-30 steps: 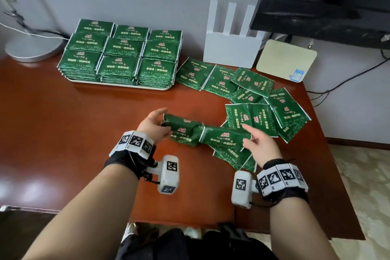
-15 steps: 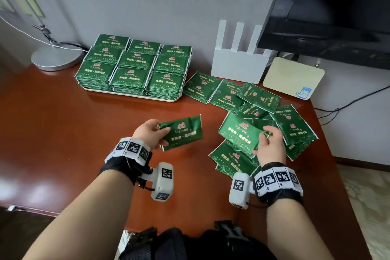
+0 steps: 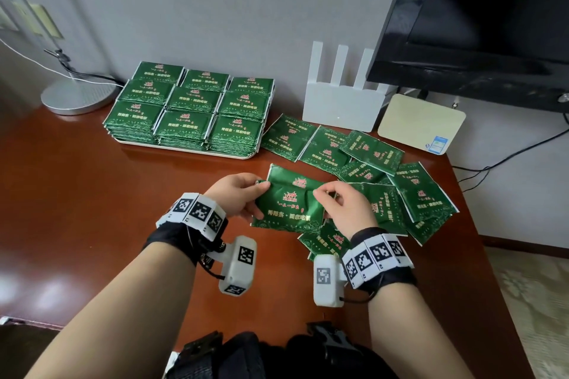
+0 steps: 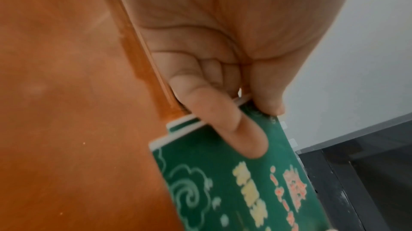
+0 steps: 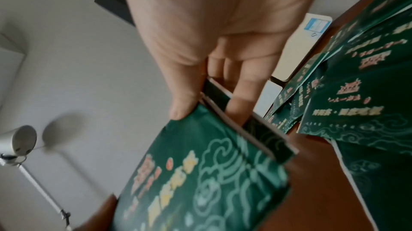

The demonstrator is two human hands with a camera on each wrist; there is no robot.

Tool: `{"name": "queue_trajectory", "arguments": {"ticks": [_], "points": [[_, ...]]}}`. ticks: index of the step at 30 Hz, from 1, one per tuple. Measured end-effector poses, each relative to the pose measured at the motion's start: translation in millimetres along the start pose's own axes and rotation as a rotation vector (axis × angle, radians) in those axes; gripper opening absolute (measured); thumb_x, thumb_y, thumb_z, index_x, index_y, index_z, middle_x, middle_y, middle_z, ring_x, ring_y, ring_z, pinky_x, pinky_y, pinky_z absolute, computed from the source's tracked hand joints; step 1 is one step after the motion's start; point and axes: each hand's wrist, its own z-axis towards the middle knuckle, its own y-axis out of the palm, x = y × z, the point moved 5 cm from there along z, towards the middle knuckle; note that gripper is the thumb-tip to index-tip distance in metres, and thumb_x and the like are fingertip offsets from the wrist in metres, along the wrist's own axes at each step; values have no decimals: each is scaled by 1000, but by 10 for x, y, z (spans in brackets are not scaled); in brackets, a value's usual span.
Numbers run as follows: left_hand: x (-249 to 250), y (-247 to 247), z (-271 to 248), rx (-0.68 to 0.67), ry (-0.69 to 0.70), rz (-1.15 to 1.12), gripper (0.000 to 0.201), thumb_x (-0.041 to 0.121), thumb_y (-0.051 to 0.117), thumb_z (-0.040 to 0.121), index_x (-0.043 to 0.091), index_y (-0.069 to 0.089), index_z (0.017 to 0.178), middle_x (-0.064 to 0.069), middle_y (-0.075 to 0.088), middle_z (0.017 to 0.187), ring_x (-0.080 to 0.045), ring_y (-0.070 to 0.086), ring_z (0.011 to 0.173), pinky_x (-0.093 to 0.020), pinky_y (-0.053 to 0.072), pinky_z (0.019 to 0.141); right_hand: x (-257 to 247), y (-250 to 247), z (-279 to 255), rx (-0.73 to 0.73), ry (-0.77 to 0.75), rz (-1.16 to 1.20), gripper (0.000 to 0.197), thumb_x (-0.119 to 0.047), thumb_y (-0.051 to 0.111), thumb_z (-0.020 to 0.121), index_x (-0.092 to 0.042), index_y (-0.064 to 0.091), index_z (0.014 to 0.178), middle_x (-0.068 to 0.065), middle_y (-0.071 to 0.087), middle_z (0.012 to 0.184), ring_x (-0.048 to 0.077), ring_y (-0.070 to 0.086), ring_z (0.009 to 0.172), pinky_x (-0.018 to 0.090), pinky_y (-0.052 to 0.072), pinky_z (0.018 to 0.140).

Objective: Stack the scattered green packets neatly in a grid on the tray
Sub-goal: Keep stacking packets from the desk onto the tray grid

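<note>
Between left hand (image 3: 237, 197) and right hand (image 3: 345, 209), pinched: glossy, creased green packets (image 3: 289, 206).

- The left hand (image 3: 234, 197) is reaching in from 7 o'clock, wrist banded, thumb and curled fingers (image 4: 234, 129) pinching the left edge of a green packet (image 3: 288, 203).
- The right hand (image 3: 345, 209) is coming in from 5 o'clock, thumb on top and fingers (image 5: 238, 108) tucked beneath, pinching the same packet's right edge.
- Both forearms are angling inward, holding the hands close together above the surface (image 3: 92, 194).
</note>
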Motion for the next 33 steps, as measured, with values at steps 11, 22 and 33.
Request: {"name": "queue_trajectory", "arguments": {"ticks": [11, 22, 33], "points": [[-18, 53, 69, -28, -8, -197, 23, 22, 49, 95, 11, 60, 77, 0, 57, 45, -12, 51, 39, -24, 38, 46, 30, -108, 37, 116, -13, 157, 20, -20, 62, 86, -30, 59, 69, -11, 61, 70, 10, 53, 58, 26, 47, 65], [-51, -61, 89, 27, 23, 208, 13, 14, 64, 85, 22, 61, 94, 7, 63, 67, -9, 50, 53, -21, 39, 52, -126, -86, 79, 150, -88, 175, 17, -23, 60, 87, -34, 57, 75, -15, 59, 80, 5, 54, 74, 17, 43, 68], [-779, -731, 50, 313, -129, 242, 17, 6, 65, 82, 10, 54, 95, -11, 69, 96, -23, 65, 76, -31, 52, 72, 205, 418, 142, 180, 101, 104, 37, 0, 54, 87, -16, 43, 118, -4, 51, 92, 15, 49, 68, 29, 42, 71]]}}
